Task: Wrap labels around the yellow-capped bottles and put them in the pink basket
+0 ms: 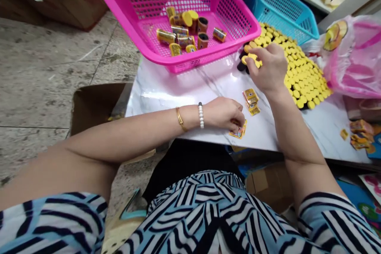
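My left hand [228,115], with curled fingers, presses on small printed yellow labels [238,133] at the table's near edge. A second small stack of labels [251,99] lies a little farther off, between my two hands. My right hand [269,65] reaches to the near-left edge of a tightly packed group of yellow-capped black tubes [306,75]. Its thumb and forefinger close round a yellow-capped tube [250,60], partly hidden by the fingers.
A pink basket [166,61] holds several tubes wrapped in printed labels [166,35]. Behind the tubes is a blue basket [285,4]. A pink plastic bag [354,59] and more label bundles [361,133] are on the right. An open cardboard box [95,103] stands left of the white table [166,91].
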`<state>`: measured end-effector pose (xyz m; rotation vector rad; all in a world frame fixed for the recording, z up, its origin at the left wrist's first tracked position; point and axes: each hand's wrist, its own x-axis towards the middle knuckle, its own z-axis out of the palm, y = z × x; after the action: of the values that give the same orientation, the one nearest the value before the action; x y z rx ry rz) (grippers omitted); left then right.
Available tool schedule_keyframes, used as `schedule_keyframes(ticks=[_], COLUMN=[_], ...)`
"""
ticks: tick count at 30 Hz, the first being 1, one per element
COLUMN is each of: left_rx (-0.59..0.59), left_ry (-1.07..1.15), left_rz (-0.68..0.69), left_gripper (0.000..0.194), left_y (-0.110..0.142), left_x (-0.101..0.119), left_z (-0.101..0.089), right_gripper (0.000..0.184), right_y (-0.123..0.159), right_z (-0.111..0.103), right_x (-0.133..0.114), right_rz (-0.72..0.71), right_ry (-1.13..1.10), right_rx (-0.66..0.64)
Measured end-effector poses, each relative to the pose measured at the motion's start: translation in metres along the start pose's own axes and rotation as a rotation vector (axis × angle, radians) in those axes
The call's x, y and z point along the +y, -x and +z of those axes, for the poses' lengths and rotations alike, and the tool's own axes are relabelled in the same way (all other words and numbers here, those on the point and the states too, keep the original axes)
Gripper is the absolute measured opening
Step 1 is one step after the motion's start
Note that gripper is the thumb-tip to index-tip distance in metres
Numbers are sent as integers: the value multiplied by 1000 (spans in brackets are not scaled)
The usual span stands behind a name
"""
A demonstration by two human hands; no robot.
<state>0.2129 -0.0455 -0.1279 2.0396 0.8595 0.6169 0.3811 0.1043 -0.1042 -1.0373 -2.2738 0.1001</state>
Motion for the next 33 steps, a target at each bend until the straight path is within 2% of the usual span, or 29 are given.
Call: schedule_keyframes(ticks=[3, 6, 10, 13, 18, 21, 25, 29, 33], left_rx=[-35, -31, 78, 132, 40, 30, 22, 26, 58], left_ry=[-81, -98, -62, -123, -290, -376, -401, -433, -463], left_rz=[3, 16, 59, 112, 175, 167, 179, 186, 135], left_gripper=[8, 11, 8, 6, 7, 10, 9, 11, 11], left_y=[0, -1, 0, -1, -1, -1, 0, 1, 1], left_x=[-2, -3, -6, -11, -15, -13, -10, -8, -7], left_z=[9, 6, -2, 0, 11, 14, 16, 16, 12], right_gripper=[24, 17, 15, 16, 19, 24, 43, 24, 14], right_y=[-13, -21, -15, -7, 8, 19, 39, 81, 132], right_z=[16, 27, 22, 14, 15, 15, -5, -44, -71], right_x=[6, 9, 6, 0, -14, -22, -34, -52, -58], right_rz=[11, -45, -164, -214, -125, -99, -77, -43, 108], right_ry=[90, 127, 166, 147, 80, 66, -6, -66, -122], right_rx=[-60, -45, -34, -88, -213, -226, -89, 71, 219])
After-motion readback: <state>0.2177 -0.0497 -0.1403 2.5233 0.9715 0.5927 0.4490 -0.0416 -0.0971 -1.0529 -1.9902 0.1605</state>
